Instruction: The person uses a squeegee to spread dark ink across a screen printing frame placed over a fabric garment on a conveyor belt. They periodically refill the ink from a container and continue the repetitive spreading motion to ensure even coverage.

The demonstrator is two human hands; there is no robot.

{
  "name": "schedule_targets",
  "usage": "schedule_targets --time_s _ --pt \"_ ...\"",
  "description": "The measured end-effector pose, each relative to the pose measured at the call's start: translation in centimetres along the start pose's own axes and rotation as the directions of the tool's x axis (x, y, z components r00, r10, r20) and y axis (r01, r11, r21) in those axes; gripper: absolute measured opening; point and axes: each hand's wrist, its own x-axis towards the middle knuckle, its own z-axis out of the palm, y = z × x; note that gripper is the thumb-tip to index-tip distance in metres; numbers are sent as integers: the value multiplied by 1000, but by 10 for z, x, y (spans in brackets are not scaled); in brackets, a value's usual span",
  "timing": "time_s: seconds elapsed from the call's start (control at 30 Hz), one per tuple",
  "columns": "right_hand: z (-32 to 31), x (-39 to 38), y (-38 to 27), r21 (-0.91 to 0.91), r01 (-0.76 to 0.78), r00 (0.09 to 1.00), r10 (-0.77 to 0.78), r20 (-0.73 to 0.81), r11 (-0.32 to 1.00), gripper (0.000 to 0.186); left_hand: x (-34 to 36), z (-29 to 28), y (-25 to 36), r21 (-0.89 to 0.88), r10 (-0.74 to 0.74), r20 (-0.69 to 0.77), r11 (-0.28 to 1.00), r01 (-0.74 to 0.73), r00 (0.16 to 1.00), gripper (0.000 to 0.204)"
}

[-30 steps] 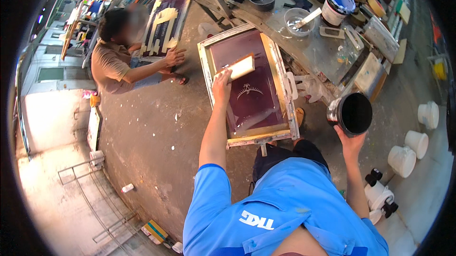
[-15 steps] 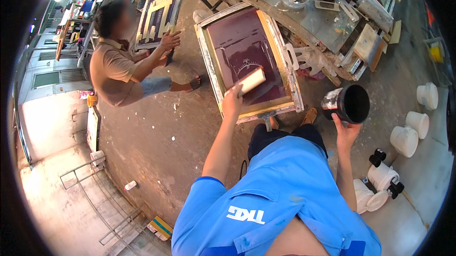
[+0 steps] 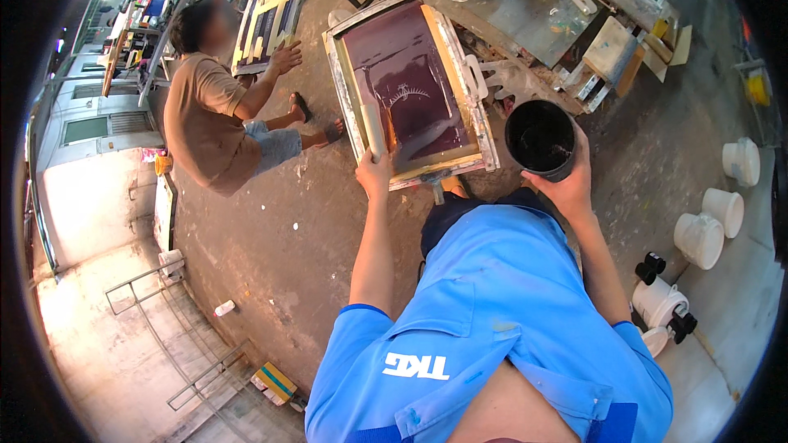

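Observation:
A maroon screen in a worn frame point(image 3: 425, 49) stands propped in front of me, a pale arched design near its middle. My left hand point(image 3: 374, 170) grips a pale wooden squeegee point(image 3: 373, 125) with an orange blade, turned lengthwise at the screen's left side. My right hand point(image 3: 568, 187) holds a black plastic bucket point(image 3: 538, 133) from below and its side, just right of the screen's lower right corner; its dark inside faces up, and I cannot make out what it contains.
A co-worker point(image 3: 209, 114) crouches at left, hands by a tape-covered screen point(image 3: 269, 16). A cluttered bench point(image 3: 561, 41) with containers and scrapers runs behind my screen. White buckets point(image 3: 698, 242) stand at right; a bent metal frame point(image 3: 168, 320) is at lower left.
My left hand has moved left along the screen, turning the squeegee from crosswise to lengthwise. My right hand has brought the bucket up and leftward, closer to the screen. The co-worker appears lower.

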Motion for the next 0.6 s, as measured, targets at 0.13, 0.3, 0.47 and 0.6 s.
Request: schedule_targets --time_s 0.13,0.3,0.47,0.6 --pt "-4 8 9 -86 92 992 -84 92 992 109 -9 43 25 -287 -60 29 956 65 998 28" --pt "0 18 23 -150 95 971 -59 231 984 107 -5 78 94 -599 -99 163 781 178 982 30" --pt "29 28 66 -140 145 926 -84 369 980 108 -23 92 69 -558 16 200 824 101 980 29" --pt "41 40 83 -175 225 880 -123 459 958 107 -13 70 32 -627 -18 96 776 74 995 30"
